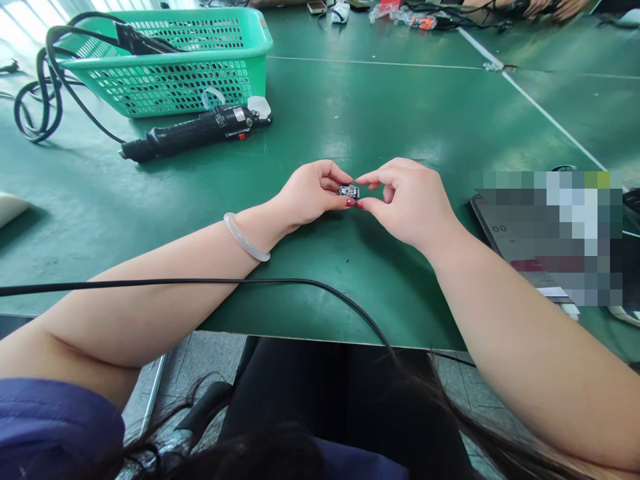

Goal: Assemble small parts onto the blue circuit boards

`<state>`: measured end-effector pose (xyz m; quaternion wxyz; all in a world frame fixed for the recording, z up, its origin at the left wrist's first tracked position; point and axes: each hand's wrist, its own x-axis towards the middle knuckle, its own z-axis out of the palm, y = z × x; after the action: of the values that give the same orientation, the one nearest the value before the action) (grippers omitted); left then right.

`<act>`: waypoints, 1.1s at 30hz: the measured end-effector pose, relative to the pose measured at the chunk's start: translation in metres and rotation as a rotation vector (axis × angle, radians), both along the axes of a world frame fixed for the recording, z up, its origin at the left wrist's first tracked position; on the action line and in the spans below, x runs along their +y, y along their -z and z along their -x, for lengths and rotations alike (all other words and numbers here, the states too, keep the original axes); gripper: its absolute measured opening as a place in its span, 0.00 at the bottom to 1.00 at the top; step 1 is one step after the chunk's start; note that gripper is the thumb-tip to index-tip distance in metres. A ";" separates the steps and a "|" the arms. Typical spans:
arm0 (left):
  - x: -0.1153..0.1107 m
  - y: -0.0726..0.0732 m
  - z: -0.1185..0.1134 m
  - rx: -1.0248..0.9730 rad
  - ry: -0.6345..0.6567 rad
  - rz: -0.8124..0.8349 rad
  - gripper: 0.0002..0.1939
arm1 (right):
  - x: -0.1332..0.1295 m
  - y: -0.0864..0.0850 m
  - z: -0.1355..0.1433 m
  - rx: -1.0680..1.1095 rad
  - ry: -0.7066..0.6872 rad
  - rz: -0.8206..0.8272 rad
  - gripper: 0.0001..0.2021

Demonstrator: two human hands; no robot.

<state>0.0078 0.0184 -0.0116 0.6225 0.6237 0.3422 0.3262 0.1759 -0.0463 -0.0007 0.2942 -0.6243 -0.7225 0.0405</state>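
Over the green table, a small black-and-silver part with fine detail (349,192) sits between my two hands; its exact kind is too small to make out. My left hand (315,192) is closed on its left side, thumb in front and fingers behind. From the right, my right hand (407,197) comes up with thumb and index finger curved around the part's right edge. Those fingertips meet or nearly meet my left ones, and I cannot tell whether they press on the part. A pale bangle (245,238) circles my left wrist.
A black electric screwdriver (197,131) lies before a green plastic basket (195,80) holding another dark tool. Its cable (55,87) loops leftward. A black cable (280,281) crosses over my left forearm. Right lies a partly blurred flat device (505,230). Another person's hands (550,8) are at the far edge.
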 end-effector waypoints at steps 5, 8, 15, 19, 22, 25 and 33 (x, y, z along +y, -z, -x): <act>0.001 0.000 0.001 0.018 0.000 -0.004 0.18 | 0.002 0.004 0.003 -0.016 -0.011 -0.011 0.10; 0.000 -0.001 0.001 0.006 0.009 0.021 0.23 | 0.004 0.004 0.003 -0.011 0.004 -0.024 0.09; 0.000 -0.003 0.001 -0.012 0.008 0.064 0.26 | 0.009 0.008 0.001 -0.014 0.049 -0.036 0.09; 0.001 -0.003 0.001 0.011 0.013 0.064 0.21 | 0.007 0.007 0.002 -0.013 0.044 -0.036 0.08; 0.002 -0.002 0.002 0.031 0.000 0.044 0.19 | 0.005 0.006 0.003 -0.019 0.032 -0.037 0.07; 0.001 -0.002 0.002 0.034 -0.017 0.055 0.16 | 0.003 0.005 0.005 -0.009 0.027 -0.035 0.06; -0.010 -0.009 -0.003 -0.034 -0.074 0.212 0.04 | -0.001 0.002 0.014 0.016 0.033 -0.026 0.03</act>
<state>0.0106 0.0086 -0.0021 0.6783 0.5355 0.3870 0.3217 0.1615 -0.0469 -0.0024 0.3088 -0.6318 -0.7103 0.0313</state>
